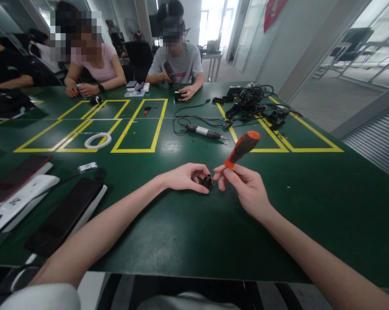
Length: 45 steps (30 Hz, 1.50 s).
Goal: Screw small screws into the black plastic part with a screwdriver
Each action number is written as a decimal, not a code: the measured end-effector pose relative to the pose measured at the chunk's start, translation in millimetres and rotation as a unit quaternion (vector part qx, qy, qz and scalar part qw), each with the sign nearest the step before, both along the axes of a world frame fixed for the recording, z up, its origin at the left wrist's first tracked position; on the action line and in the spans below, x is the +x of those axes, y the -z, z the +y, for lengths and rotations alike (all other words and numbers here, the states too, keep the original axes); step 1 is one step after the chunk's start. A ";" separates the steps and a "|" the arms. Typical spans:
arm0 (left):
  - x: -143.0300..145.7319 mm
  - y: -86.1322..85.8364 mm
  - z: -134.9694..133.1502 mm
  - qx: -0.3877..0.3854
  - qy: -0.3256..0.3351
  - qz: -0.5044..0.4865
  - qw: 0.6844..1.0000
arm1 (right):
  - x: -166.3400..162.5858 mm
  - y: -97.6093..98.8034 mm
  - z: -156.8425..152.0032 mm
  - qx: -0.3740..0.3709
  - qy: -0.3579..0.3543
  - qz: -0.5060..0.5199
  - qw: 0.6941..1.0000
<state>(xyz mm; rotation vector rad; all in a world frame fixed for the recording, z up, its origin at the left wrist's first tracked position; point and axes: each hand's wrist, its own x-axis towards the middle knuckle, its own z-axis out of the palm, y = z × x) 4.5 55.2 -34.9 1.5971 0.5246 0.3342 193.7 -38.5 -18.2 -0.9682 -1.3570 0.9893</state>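
My left hand point(188, 177) is closed round a small black part point(207, 181), resting low at the green tabletop. A dark round opening or post shows at the part's top; its exact kind is too small to make out. Just to the right, my right hand point(246, 187) grips a screwdriver point(242, 148) with a grey and orange handle. The handle points up and to the right, and its lower end sits between my thumb and fingers. I cannot clearly see the screwdriver's shaft or tip. The two hands are a short gap apart.
A pen-shaped electric screwdriver point(205, 131) with a cord lies ahead. Tangled black cables point(251, 101) are at the back right. A white ring point(98, 140), a power strip point(23, 200) and a phone point(67, 211) lie left. Across the table point(168, 232), a person point(178, 64) holds a power drill.
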 end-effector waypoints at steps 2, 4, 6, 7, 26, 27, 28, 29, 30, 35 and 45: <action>0.3 0.1 -0.3 0.003 -0.004 0.002 1.000 | -0.2 0.5 0.0 -0.004 -0.003 0.017 1.000; 0.4 -0.2 -0.4 -0.001 0.000 0.003 1.000 | -0.4 1.4 -0.3 -0.005 0.008 0.025 1.000; 0.4 -0.3 -0.1 -0.005 0.005 0.002 1.000 | 0.0 1.8 -0.5 -0.003 0.026 0.013 1.000; 0.4 -0.2 0.1 -0.005 0.006 0.002 1.000 | 0.4 1.6 -0.5 0.000 0.032 0.004 0.999; 0.7 2.0 1.8 -0.003 0.005 0.002 1.000 | 1.6 1.1 2.0 0.000 0.004 0.007 1.000; 0.7 2.3 1.7 0.000 0.003 0.001 1.000 | 1.2 1.2 1.8 -0.004 -0.008 0.018 1.000; 0.6 2.4 1.7 0.003 0.001 0.000 1.000 | 0.3 1.2 1.4 -0.007 -0.017 0.029 0.999; 0.5 2.5 1.6 0.007 0.000 -0.001 1.000 | -0.7 1.2 0.9 -0.008 -0.020 0.039 0.999; 0.3 2.4 1.6 0.009 -0.001 -0.001 1.000 | -1.7 1.0 0.4 -0.008 -0.016 0.045 0.999; -0.3 1.7 1.8 0.000 0.007 -0.001 1.000 | -1.6 -0.5 0.0 -0.008 0.012 0.005 1.000; 0.1 1.8 1.4 -0.002 -0.005 0.011 1.000 | 0.0 2.4 2.2 -0.018 -0.006 0.045 0.999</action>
